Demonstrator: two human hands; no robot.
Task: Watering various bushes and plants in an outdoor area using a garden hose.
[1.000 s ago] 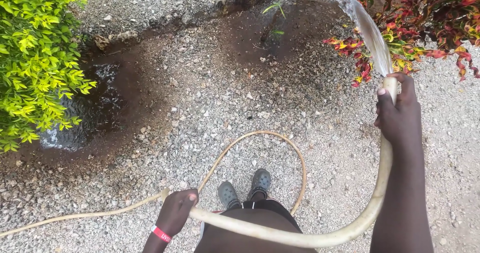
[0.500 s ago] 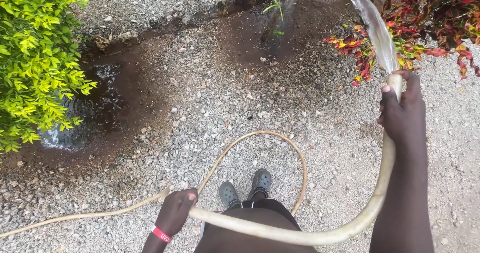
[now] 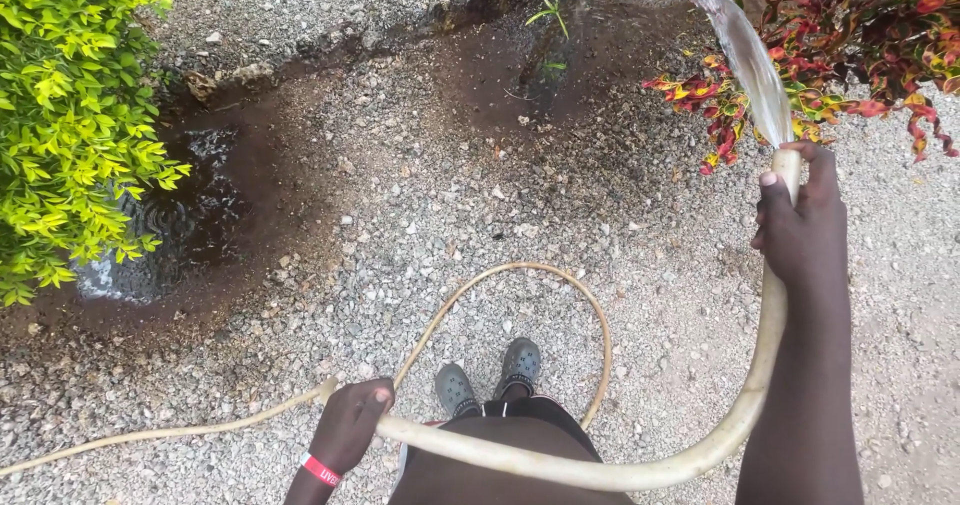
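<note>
My right hand (image 3: 800, 227) is stretched out in front of me, fingers wrapped tight around the end of the hose (image 3: 560, 462), with my thumb up by the opening. Water (image 3: 745, 50) shoots out in an arc over the red bush (image 3: 850, 35). My left hand (image 3: 350, 425) is low by my hip, closed around the hose too, and it has a red band (image 3: 321, 470) on the wrist. The hose bends across my lap, and a thin part loops on the gravel (image 3: 450, 215) past my grey shoes (image 3: 490, 375). The loop goes behind my legs, so I cannot see where it joins. A puddle (image 3: 170, 235) sits half hidden under the green bush (image 3: 70, 115). The top of the water is cut off.
</note>
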